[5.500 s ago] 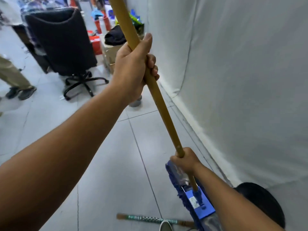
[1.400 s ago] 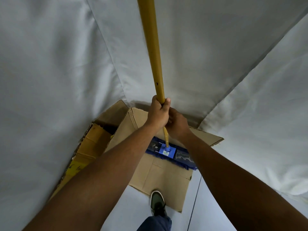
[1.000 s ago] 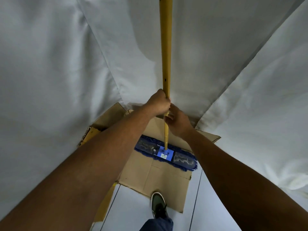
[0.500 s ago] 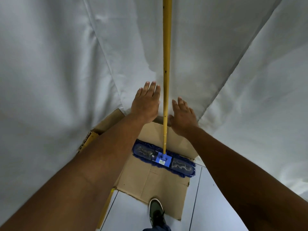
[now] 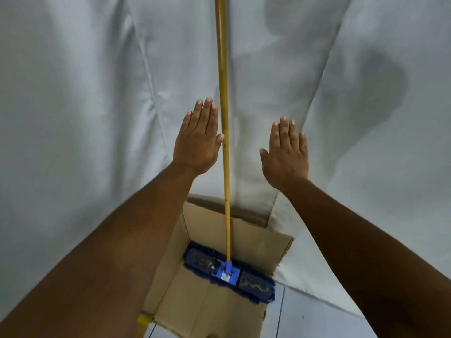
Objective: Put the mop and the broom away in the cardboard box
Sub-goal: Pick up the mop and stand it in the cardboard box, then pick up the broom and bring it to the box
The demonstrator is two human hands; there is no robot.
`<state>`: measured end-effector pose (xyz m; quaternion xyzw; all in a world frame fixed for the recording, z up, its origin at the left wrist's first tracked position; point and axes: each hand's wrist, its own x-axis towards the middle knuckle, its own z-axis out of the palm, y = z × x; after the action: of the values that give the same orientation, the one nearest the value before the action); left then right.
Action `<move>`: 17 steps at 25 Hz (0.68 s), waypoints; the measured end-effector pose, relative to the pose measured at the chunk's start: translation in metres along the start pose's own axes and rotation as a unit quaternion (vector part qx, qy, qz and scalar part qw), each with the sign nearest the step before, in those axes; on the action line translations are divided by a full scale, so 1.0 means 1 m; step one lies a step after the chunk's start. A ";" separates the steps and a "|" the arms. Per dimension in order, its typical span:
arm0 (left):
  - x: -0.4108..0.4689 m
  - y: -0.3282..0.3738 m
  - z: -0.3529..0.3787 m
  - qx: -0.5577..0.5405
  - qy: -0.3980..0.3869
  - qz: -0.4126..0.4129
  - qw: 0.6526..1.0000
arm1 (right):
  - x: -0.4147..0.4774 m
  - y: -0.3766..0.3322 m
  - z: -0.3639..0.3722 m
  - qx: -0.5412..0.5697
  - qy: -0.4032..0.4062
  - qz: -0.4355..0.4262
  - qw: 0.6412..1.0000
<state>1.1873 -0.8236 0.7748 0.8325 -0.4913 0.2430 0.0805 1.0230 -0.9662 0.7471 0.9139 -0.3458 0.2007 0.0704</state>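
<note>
Yellow mop [image 5: 225, 181] handle's top cropped; broom unseen.

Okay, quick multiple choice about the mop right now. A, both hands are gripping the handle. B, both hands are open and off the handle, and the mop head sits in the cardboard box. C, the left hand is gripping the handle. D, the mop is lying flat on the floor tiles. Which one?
B: the left hand and right hand are spread open either side of the yellow handle, gripping nothing, while the blue mop head rests inside the cardboard box.
</note>
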 end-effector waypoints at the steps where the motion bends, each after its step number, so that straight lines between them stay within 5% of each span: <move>1: 0.008 0.004 -0.015 0.001 0.017 0.005 1.000 | 0.005 0.008 -0.017 0.001 0.013 0.005 1.000; 8: 0.046 0.040 -0.133 0.003 0.137 0.000 0.991 | 0.022 0.055 -0.139 -0.012 0.118 0.022 0.993; 17: -0.031 0.043 -0.184 0.016 0.125 -0.071 0.989 | -0.020 0.029 -0.174 0.013 0.131 -0.059 0.989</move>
<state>1.0775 -0.7524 0.9154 0.8297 -0.4127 0.3467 0.1455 0.9354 -0.9292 0.8972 0.8992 -0.2765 0.3189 0.1155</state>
